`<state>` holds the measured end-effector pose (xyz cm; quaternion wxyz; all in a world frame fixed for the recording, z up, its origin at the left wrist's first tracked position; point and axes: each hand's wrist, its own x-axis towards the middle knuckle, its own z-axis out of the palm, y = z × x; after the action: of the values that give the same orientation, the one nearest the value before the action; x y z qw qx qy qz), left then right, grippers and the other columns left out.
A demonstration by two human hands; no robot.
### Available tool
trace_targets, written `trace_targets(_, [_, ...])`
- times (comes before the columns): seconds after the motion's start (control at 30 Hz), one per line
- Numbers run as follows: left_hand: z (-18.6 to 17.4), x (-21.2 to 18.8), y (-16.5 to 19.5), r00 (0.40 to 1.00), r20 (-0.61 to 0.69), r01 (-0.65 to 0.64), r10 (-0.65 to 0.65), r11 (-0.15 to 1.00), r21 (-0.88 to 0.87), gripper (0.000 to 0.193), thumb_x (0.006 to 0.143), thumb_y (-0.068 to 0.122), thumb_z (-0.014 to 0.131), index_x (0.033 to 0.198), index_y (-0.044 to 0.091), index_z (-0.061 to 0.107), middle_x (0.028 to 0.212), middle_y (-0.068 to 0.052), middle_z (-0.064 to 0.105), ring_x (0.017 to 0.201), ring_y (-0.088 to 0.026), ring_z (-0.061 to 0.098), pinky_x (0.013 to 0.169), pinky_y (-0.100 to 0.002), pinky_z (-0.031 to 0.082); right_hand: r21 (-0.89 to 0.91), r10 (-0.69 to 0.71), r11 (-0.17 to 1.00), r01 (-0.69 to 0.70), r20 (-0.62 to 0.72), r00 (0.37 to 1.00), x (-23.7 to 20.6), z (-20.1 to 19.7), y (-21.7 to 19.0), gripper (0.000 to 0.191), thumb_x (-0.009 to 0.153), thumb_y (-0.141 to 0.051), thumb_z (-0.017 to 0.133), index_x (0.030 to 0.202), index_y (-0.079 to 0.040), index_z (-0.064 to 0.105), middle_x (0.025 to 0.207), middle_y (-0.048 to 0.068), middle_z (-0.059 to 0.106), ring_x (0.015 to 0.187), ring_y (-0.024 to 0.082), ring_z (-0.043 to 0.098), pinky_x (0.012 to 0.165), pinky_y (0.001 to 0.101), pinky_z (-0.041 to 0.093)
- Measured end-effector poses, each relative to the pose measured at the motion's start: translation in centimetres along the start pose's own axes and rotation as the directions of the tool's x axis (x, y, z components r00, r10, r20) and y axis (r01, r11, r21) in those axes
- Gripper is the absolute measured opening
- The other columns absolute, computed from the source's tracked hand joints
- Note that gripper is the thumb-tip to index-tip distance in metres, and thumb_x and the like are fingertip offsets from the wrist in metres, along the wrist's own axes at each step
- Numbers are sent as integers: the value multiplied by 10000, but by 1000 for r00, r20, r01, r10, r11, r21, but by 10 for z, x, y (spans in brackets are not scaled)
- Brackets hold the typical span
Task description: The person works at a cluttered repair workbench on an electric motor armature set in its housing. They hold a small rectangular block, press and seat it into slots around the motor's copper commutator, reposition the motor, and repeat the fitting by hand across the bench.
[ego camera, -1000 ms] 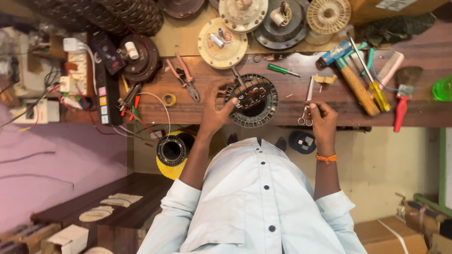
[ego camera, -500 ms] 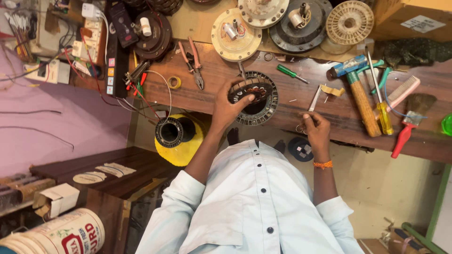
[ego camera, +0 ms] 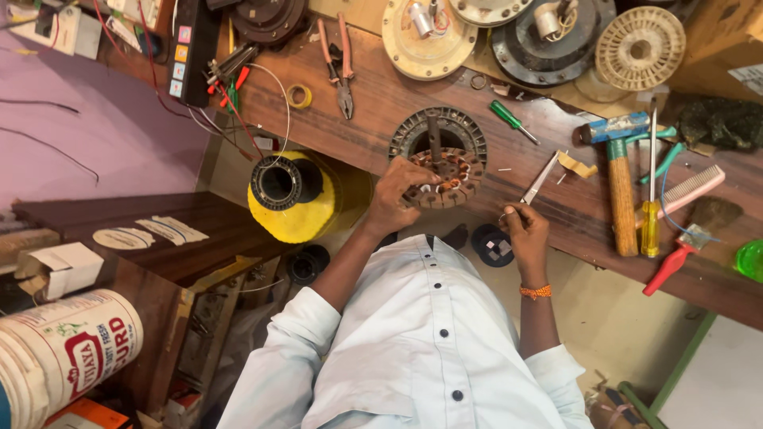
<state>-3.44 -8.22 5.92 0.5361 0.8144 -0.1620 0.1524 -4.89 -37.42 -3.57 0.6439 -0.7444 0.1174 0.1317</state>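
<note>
Head view: left hand on stator, right hand gripping scissors.

a repair workshop: wooden bench strewn with hammer, pliers, screwdrivers, motor windings

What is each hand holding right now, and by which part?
The right hand holds slim metal scissors by the handle loops, blades pointing away. The left hand rests its fingertips on the round copper-wound stator, at its near edge.
</note>
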Motion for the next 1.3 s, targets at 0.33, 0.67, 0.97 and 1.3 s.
trace_targets(0.33, [-16, 21, 18, 983, 99, 166, -156, 981, -103, 855, 741, 14, 801, 1520, 149, 476, 1120, -53, 723, 1039, -242, 620, 1015, -379, 482, -103, -46, 993, 51, 52, 998, 3, 19, -22, 207, 1044, -158, 636, 1068, 26, 728, 798, 30, 677, 734, 94, 616, 686, 247, 508])
trace_targets(0.67, [-20, 58, 3, 940, 79, 342, -333, 915, -215, 528, 867, 90, 777, 1379, 123, 650, 1148, -84, 693, 1084, -206, 677, 980, -343, 537, -81, -66, 994, 69, 36, 997, -1, 34, -31, 199, 1041, -145, 636, 1057, 33, 723, 823, 45, 680, 751, 98, 627, 712, 253, 524])
trace_targets(0.97, [-44, 74, -4, 945, 262, 262, -193, 929, -260, 498, 838, 55, 709, 1333, 72, 661, 1154, -103, 694, 1059, -181, 678, 966, -313, 535, -22, -28, 999, 26, -65, 997, -7, 25, -22, 197, 1041, -148, 634, 1073, 24, 725, 839, 41, 689, 754, 87, 628, 699, 244, 523])
trace_targets(1.3, [-26, 72, 13, 938, 106, 343, -331, 930, -133, 379, 820, 80, 736, 1198, 58, 742, 974, -98, 691, 882, -212, 693, 808, -311, 545, 8, -36, 999, 38, -148, 988, -14, 24, -14, 208, 1039, -162, 643, 1088, 26, 716, 844, 39, 687, 762, 96, 650, 697, 244, 536])
